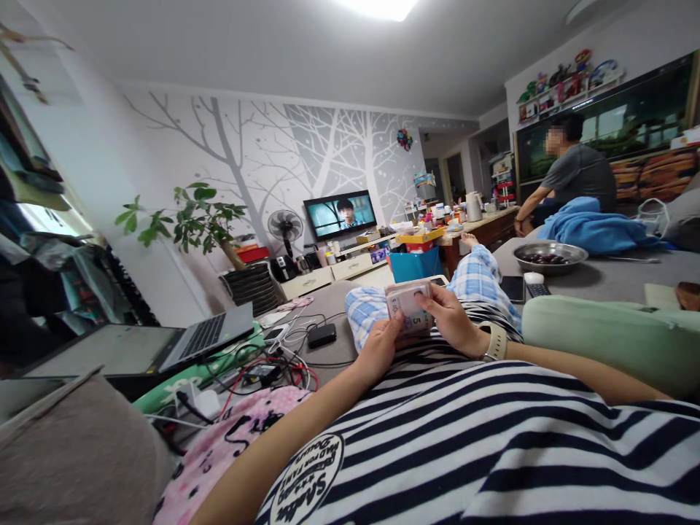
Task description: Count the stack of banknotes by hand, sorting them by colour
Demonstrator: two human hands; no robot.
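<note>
Banknotes (402,297): one stack, at lap height just in front of the striped shirt (437,423); top note reads "5"; number of notes cannot be told. Clock centred on stack, 12 up the view.

Hands: two, both partly closed. Left hand (380,343) at 8 o'clock, thumb pressed on the lower edge; right hand (453,317) at 3, thumb and fingers pinching the right side.

Counts: laptop (205,341), one, at 9; black box (321,335), one, 9, nearer; phone (512,289), one, and remote (538,289), one, side by side at 3; metal bowl (547,269), one, between 2 and 3, dark round contents uncounted.

Surface: grey couch (607,284), cables (295,332) tangled at 9.

Room: television (328,219) lit, towards 11; fan (285,226) at 10; second person (585,179) seated at 2.
</note>
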